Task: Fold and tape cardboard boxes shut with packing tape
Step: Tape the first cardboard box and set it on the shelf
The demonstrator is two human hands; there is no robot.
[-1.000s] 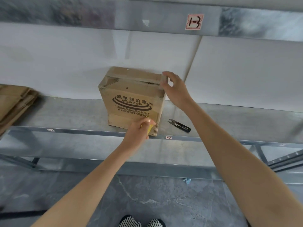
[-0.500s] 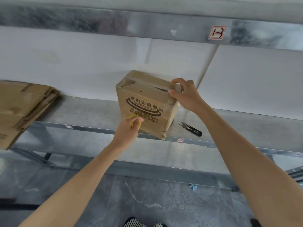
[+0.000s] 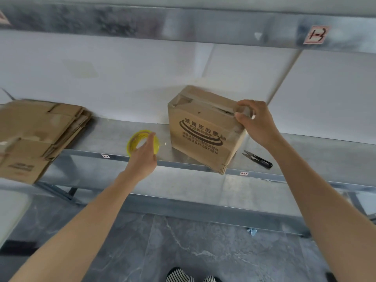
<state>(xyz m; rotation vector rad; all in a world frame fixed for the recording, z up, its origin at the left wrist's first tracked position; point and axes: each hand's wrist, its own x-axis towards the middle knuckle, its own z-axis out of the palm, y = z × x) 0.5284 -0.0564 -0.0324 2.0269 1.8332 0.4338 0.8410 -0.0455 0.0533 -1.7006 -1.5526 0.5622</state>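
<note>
A small brown cardboard box [image 3: 200,131] with black print stands tilted on the metal shelf [image 3: 305,151], its lower corner at the shelf's front edge. My right hand [image 3: 255,124] grips its top right corner, fingers curled over the top flap and thumb on the front. The top flaps lie folded down with a gap along the seam. A yellow tape roll [image 3: 135,142] is upright on the shelf, left of the box. My left hand [image 3: 142,157] holds the roll at its right side; the fingers are blurred and the thumb is hidden.
A stack of flattened cardboard boxes [image 3: 38,137] fills the shelf's left end and overhangs its edge. Black thread snips [image 3: 258,159] lie right of the box. An upper shelf beam [image 3: 183,23] runs overhead. Grey floor lies below.
My left hand moved left from the box's lower front, carrying the tape roll to the shelf. The box has tipped further under my right hand. The view swung left.
</note>
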